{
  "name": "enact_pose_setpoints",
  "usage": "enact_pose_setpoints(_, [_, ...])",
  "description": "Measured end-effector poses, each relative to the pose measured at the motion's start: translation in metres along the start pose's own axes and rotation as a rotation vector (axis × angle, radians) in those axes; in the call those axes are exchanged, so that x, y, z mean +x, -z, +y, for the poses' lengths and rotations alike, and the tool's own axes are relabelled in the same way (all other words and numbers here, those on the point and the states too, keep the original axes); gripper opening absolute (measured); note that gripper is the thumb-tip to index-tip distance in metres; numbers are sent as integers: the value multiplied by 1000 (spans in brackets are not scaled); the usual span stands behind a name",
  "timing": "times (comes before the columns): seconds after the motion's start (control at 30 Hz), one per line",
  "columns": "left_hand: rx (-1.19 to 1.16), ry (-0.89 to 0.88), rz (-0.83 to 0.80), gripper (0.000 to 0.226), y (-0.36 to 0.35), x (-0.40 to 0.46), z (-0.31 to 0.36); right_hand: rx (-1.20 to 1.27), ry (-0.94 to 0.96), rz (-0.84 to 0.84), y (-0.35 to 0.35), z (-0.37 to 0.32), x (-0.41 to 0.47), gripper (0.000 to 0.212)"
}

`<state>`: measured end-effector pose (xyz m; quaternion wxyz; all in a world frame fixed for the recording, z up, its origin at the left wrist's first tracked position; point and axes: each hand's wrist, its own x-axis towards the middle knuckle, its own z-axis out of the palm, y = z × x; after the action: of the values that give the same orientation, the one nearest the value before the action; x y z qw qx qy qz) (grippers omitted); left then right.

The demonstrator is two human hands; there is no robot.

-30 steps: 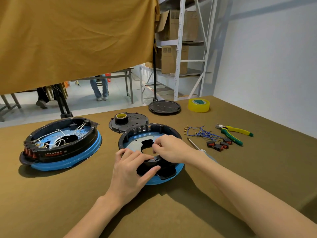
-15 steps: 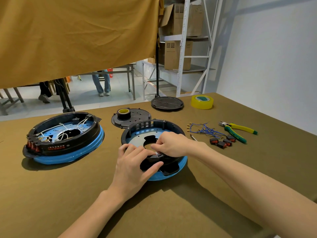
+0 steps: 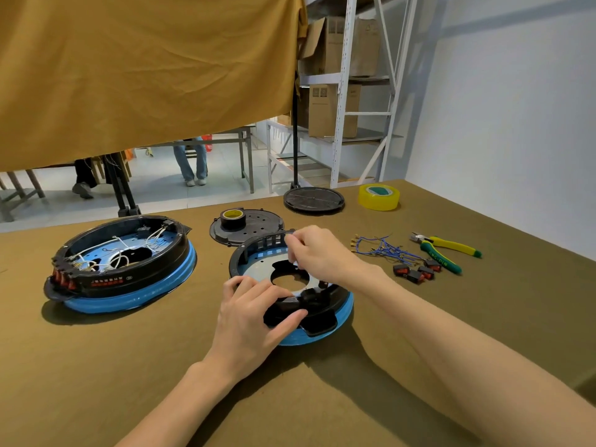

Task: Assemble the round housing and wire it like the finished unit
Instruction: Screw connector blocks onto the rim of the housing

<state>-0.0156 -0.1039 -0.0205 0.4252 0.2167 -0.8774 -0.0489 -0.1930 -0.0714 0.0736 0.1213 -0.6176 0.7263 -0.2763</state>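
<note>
Two hands [image 3: 254,314] grip round black-and-blue housing [image 3: 335,304] (glossy plastic rim).

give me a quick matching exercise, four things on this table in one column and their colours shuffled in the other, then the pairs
Things:
1. tape roll at the far edge
2. loose wires
3. round cover at the far edge
4. rocker switches

Colours:
A. black with red
B. yellow
C. blue
D. black

Pairs: 1-B, 2-C, 3-D, 4-A
</note>
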Motion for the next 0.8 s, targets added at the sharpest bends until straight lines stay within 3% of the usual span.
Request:
enact_pose_setpoints(0.17, [3, 11, 9, 41, -2, -1, -1, -403, -24, -17, -26, 6, 1, 27])
enact_pose_setpoints(0.27, [13, 5, 8, 41, -3, -1, -2, -416, -2, 114, -20, 8, 6, 26])
enact_pose_setpoints(0.4, [16, -3, 2, 41, -3, 0, -3, -473, -39, 39, -31, 10, -1, 18])
enact_pose_setpoints(0.47, [25, 0, 10, 40, -2, -1, -2, -490, 1, 122, -32, 9, -5, 19])
enact_pose_setpoints(0.67, [101, -27, -13, 45, 4, 2, 4, -176, 54, 421, -25, 13, -24, 42])
enact_pose_setpoints(0.8, [220, -69, -46, 51, 9, 6, 13, -287, 22, 313, -29, 18, -46, 34])
